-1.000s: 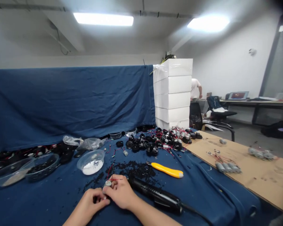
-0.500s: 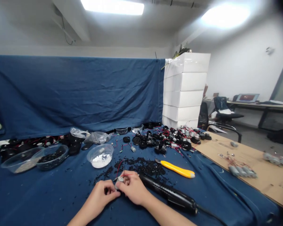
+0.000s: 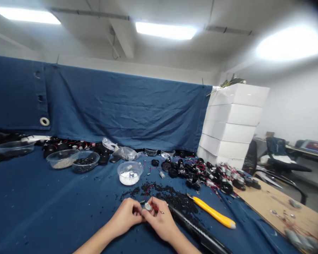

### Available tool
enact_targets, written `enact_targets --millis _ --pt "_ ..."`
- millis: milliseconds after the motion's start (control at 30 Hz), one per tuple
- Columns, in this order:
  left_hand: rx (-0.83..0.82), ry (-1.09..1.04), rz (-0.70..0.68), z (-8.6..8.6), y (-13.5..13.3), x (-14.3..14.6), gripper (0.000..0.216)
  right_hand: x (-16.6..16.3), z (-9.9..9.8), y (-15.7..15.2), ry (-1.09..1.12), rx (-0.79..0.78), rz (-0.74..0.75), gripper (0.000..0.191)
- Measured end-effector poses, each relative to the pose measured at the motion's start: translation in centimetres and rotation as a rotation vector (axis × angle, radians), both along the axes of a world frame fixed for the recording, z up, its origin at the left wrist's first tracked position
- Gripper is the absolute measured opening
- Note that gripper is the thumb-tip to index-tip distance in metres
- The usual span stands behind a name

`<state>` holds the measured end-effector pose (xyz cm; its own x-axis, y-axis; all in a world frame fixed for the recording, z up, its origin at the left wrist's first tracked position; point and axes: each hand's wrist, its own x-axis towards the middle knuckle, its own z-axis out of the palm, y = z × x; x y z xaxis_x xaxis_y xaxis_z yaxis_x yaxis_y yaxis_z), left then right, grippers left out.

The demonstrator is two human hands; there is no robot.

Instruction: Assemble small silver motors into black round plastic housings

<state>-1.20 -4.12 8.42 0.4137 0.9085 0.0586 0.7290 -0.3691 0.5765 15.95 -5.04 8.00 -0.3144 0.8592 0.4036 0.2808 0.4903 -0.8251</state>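
Your left hand (image 3: 125,216) and right hand (image 3: 162,223) meet low over the blue cloth (image 3: 42,211). Both pinch one small motor (image 3: 147,206) between the fingertips, probably to steady it. The black tool (image 3: 198,231) and yellow knife (image 3: 214,213) lie near your right hand, handy.

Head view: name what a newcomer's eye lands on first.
The tall stack of white boxes stands out at the right, against the blue cloth backdrop. In the foreground the left hand and right hand pinch a small motor between them. Just right of them lies a yellow utility knife.
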Motion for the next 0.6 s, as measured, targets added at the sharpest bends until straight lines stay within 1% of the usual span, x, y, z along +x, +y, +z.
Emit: enact_targets --millis 167,300,467,533,600 --pt "-0.035 -0.025 -0.005 0.0 -0.1 -0.1 0.024 0.2 0.2 -0.2 -0.043 -0.018 0.011 0.016" --pt "-0.070 -0.027 -0.017 -0.1 -0.2 -0.2 0.024 0.5 0.5 -0.5 -0.080 -0.052 0.055 0.017" --pt "-0.099 -0.063 -0.060 0.0 0.1 -0.2 0.027 0.7 1.2 -0.4 -0.113 -0.107 0.090 0.020" --pt "-0.104 -0.092 -0.066 0.1 0.4 -0.3 0.026 0.7 1.3 -0.3 -0.122 -0.133 0.087 0.018" --pt "-0.118 -0.123 -0.067 0.3 0.7 -0.5 0.020 0.7 1.3 -0.1 -0.134 -0.159 0.082 0.017"
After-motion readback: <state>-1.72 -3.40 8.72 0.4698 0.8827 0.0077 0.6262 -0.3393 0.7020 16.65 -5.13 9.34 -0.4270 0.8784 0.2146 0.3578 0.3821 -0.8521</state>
